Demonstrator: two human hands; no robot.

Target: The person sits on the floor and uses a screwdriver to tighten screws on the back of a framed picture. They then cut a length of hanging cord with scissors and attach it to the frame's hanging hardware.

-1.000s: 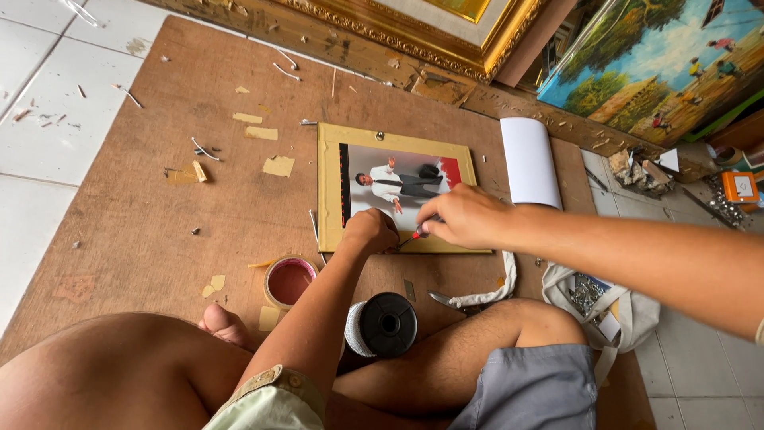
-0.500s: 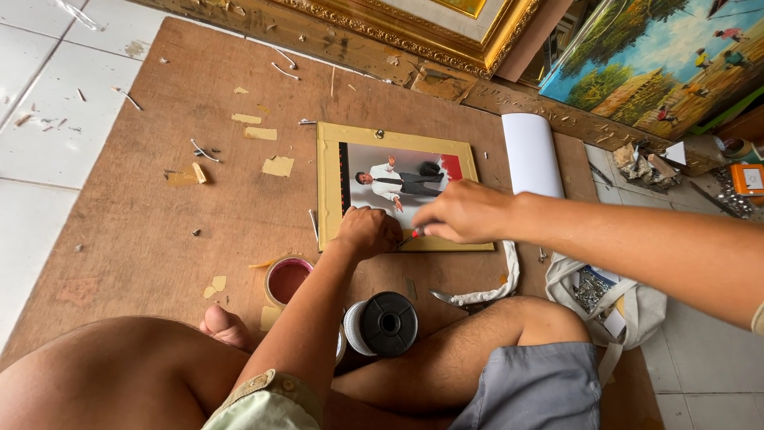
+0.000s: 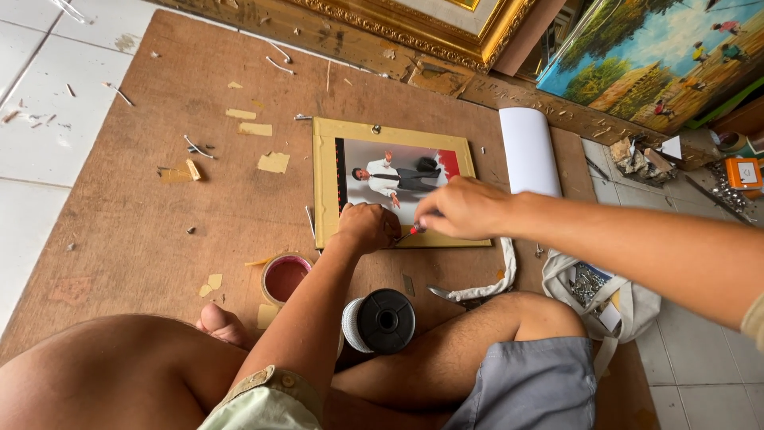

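A small gold picture frame (image 3: 328,173) lies on a brown board (image 3: 159,223), with a photo (image 3: 398,177) of a figure in it. My left hand (image 3: 368,227) is closed in a fist, pressing on the frame's near edge. My right hand (image 3: 464,209) reaches in from the right and holds a small red-handled tool (image 3: 412,231), its tip at the frame's near edge beside my left fist. What the fist may hold is hidden.
A black spool (image 3: 382,321) sits between my legs, a tape roll (image 3: 284,278) to its left. A white paper roll (image 3: 529,151), a bag of small metal parts (image 3: 593,287), ornate gold frames (image 3: 414,32) and a landscape painting (image 3: 660,56) lie behind. Tape scraps litter the board.
Both hands stay at the frame's near edge with only slight shifts; the camera view has drifted a little.
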